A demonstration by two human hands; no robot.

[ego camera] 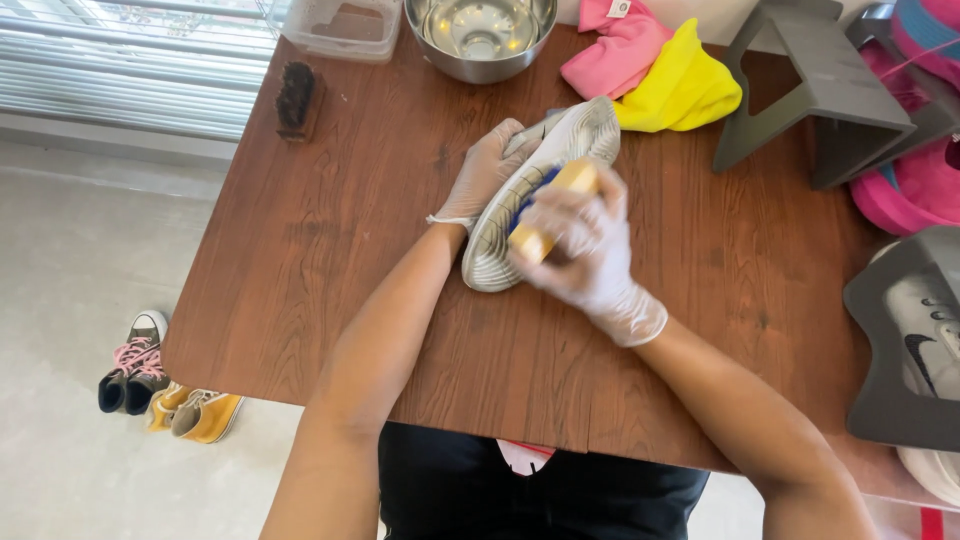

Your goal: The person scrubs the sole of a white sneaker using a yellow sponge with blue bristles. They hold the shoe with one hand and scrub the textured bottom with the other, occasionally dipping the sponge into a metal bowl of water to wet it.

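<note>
A grey sneaker (500, 235) lies sole-up on the brown wooden table (330, 250). My left hand (482, 172), in a clear glove, grips the shoe's far side and holds it steady. My right hand (590, 255), also gloved, is closed around a wooden-backed brush (555, 205) with blue bristles, pressed against the sole near its middle. The shoe's upper is hidden under the sole and my hands.
A steel bowl (482, 35) and a clear plastic tub (340, 25) stand at the far edge. A dark brush (296, 98) lies far left. Pink (615, 50) and yellow (680, 90) cloths lie beyond the shoe. Grey shoe stands (830, 90) are at right. Small shoes (150, 375) sit on the floor.
</note>
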